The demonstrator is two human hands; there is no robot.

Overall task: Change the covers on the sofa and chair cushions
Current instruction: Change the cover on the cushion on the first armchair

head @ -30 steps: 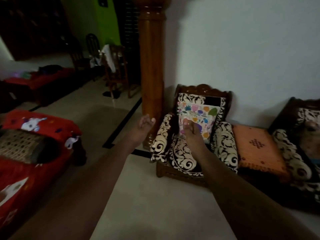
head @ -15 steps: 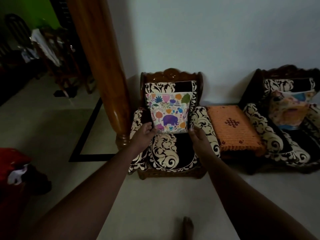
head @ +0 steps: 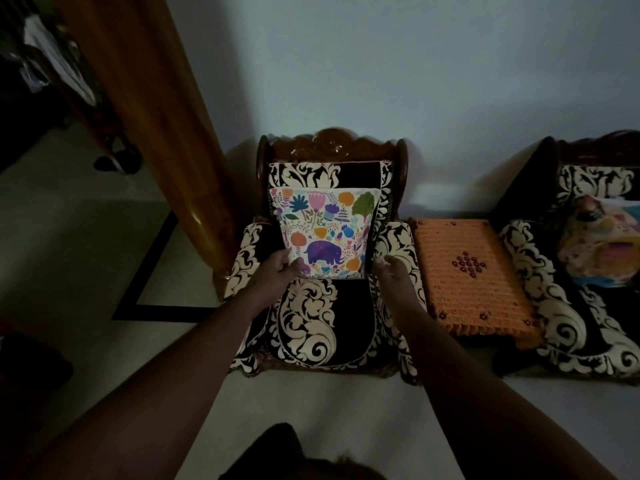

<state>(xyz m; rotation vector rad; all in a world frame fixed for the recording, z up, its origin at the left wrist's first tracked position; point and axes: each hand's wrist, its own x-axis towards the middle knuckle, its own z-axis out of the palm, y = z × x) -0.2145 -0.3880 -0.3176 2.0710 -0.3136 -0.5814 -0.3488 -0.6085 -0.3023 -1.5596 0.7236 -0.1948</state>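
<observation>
Propping the cushion (head: 325, 233) upright against the chair (head: 332, 154) back so it displays | your left hand (head: 277, 271) is gripping its corner | your right hand (head: 393, 271) is hovering relaxed beside it.

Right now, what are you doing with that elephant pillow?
A person is setting a white cushion printed with a purple elephant and flowers upright against the back of a carved wooden armchair with black-and-cream covers. The left hand holds its lower left corner; the right hand is at its lower right edge. An orange crocheted stool stands beside the chair, then another armchair with its own cushion.
</observation>
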